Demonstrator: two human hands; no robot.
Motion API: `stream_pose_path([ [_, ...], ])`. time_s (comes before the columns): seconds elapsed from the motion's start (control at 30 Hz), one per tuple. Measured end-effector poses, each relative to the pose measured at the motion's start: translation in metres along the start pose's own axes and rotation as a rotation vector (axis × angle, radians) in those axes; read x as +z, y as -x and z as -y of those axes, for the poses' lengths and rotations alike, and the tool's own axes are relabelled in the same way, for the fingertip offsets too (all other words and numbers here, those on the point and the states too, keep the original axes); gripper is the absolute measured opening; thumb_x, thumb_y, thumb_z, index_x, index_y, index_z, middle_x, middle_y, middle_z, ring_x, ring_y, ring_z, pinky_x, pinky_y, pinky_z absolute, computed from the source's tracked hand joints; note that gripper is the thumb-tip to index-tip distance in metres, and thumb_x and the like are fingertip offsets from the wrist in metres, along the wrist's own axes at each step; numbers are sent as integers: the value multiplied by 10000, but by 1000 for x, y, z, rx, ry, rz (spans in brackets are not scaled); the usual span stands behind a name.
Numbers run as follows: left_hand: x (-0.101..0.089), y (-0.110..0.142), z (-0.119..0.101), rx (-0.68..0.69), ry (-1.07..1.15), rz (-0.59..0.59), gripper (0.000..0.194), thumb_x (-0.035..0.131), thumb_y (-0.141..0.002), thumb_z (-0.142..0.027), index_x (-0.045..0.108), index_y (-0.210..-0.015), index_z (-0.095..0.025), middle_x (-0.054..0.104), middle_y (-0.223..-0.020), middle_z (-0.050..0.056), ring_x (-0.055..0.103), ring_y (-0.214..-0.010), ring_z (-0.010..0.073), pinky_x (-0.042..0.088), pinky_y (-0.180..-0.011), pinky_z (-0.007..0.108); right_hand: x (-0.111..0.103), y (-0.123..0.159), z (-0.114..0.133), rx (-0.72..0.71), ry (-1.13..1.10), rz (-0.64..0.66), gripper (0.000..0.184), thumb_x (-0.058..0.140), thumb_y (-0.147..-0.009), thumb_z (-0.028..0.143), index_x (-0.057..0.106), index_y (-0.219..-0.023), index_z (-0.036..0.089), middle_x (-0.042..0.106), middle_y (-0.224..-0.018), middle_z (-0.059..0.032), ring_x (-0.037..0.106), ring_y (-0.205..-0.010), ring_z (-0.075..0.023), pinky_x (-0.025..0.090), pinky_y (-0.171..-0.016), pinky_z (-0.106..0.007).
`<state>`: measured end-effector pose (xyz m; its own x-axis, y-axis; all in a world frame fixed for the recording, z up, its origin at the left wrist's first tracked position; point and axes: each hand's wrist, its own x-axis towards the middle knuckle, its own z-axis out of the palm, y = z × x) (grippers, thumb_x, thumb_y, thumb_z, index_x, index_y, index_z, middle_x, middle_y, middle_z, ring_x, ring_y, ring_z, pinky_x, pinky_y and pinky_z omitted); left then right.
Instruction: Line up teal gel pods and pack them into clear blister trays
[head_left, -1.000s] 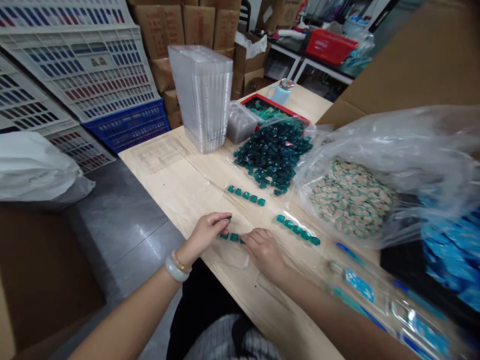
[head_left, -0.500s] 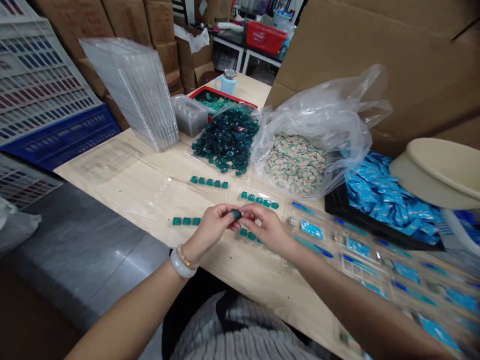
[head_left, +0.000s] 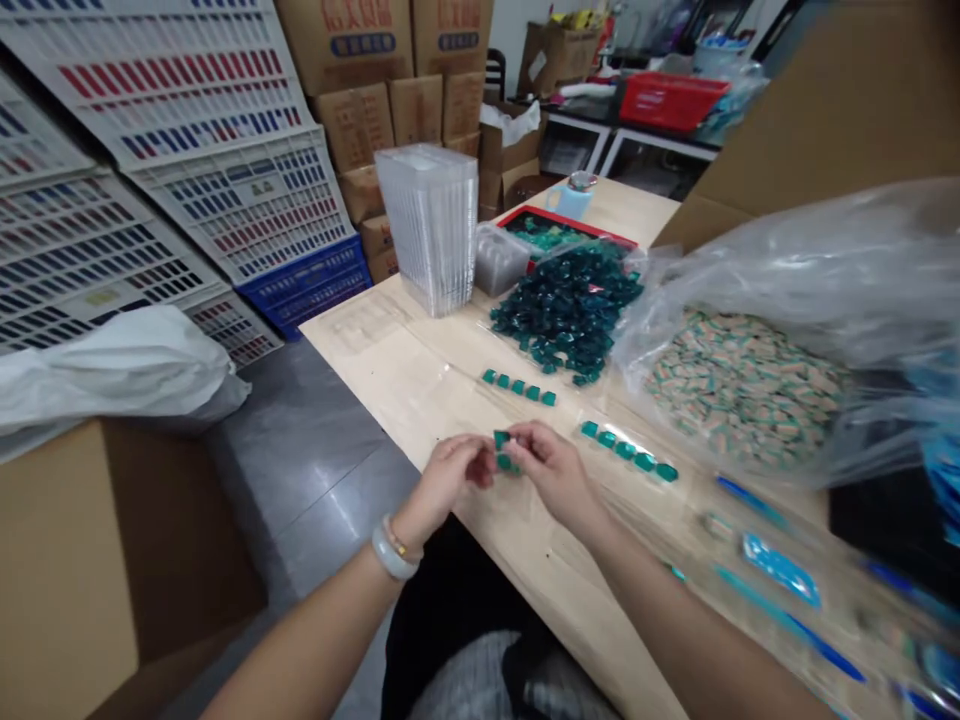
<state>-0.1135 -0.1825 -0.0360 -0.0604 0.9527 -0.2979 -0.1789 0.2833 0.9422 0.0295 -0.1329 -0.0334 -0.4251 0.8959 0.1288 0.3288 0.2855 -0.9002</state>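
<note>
My right hand (head_left: 553, 468) pinches a small dark-green gem-like piece (head_left: 501, 439) at its fingertips, just above the tabletop. Directly below it, a second green piece shows partly behind my thumb. Close by on the left, my left hand (head_left: 450, 480) has its fingers curled inward, and whatever lies in them is hidden. Beyond my hands runs a row of green pieces (head_left: 518, 387) in clear plastic. To the right is another such row (head_left: 628, 451). A heap of loose dark-green pieces (head_left: 566, 305) lies farther back on a clear bag.
Stacked clear trays (head_left: 427, 230) stand at the table's far left corner. A plastic bag of beige-and-green pieces (head_left: 742, 385) sits at the right, near blue packets (head_left: 780, 568) and blue pens (head_left: 825, 645). A light-blue mug (head_left: 574, 200) stands at the back. Crates (head_left: 247, 200) and an open carton (head_left: 67, 560) are left.
The view has swung left. My hands have moved leftward along the table and drawn apart; the green piece they held together is now at my right fingertips.
</note>
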Motion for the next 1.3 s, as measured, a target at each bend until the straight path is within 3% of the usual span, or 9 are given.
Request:
stream_pose_path([
  [0.17, -61, -41, -4, 400, -943, -433, 294, 432, -775, -232, 538, -1033, -141, 542, -1062, 116, 448, -1029, 231, 315, -907, 398, 33, -110, -1, -262, 470, 210, 148, 515, -768, 234, 584, -863, 144, 536, -799, -48, 504, -728, -135, 400, -685, -258],
  [0.33, -93, -67, 8, 391, -1258, -331, 448, 526, -738, -270, 437, -1158, -142, 468, -1200, 114, 377, -1130, 231, 273, -950, 402, 63, -182, -13, -406, 721, 543, 126, 497, -773, 159, 607, -833, 150, 576, -820, -59, 517, -821, -149, 374, -748, -270],
  [0.53, -114, -76, 10, 441, -1230, -241, 494, 525, -749, -308, 395, -1206, -174, 452, -1237, 86, 365, -1154, 210, 249, -985, 389, 70, -198, -22, -572, 806, 756, 162, 490, -783, 183, 616, -884, 164, 583, -834, -65, 505, -834, -163, 374, -754, -290],
  [0.6, -119, -76, 11, 453, -1195, -230, 514, 537, -740, -315, 393, -1213, -173, 456, -1231, 90, 374, -1145, 220, 263, -981, 402, 66, -194, -25, -574, 807, 705, 202, 500, -776, 198, 599, -947, 159, 576, -876, -75, 498, -854, -173, 380, -759, -302],
  [0.7, -122, -77, 7, 518, -1084, -250, 495, 534, -741, -305, 416, -1200, -161, 463, -1210, 110, 384, -1132, 233, 309, -954, 403, 42, -194, -37, -535, 725, 455, 312, 510, -766, 243, 541, -1062, 152, 546, -997, -98, 485, -914, -193, 389, -776, -320],
  [0.83, -103, -102, -25, 572, -848, -271, 234, 414, -814, -249, 586, -957, -177, 598, -909, 78, 535, -872, 169, 422, -786, 309, -9, -221, -64, -378, 744, 143, 227, 408, -804, 213, 609, -893, 158, 584, -846, -81, 516, -811, -191, 398, -742, -324],
  [1.0, -51, -192, -67, 528, -837, -255, 262, 450, -792, -321, 614, -692, -143, 586, -623, 38, 524, -616, 139, 405, -643, 268, -19, -269, -74, -338, 951, 185, 192, 442, -769, 179, 622, -824, 142, 587, -872, -113, 487, -862, -230, 359, -740, -351],
  [1.1, -37, -237, -65, 481, -829, -276, 202, 446, -782, -223, 622, -795, -125, 616, -702, 49, 540, -666, 142, 407, -664, 260, -5, -280, -73, -323, 973, 191, 141, 520, -735, 238, 607, -734, 126, 563, -859, -128, 457, -885, -246, 340, -733, -367],
  [1.3, -46, -254, -45, 475, -744, -247, 256, 425, -764, -155, 617, -931, -128, 640, -913, 77, 571, -819, 160, 422, -763, 266, -20, -279, -87, -281, 749, 30, 135, 551, -708, 292, 558, -734, 159, 565, -823, -77, 486, -845, -216, 376, -738, -360],
])
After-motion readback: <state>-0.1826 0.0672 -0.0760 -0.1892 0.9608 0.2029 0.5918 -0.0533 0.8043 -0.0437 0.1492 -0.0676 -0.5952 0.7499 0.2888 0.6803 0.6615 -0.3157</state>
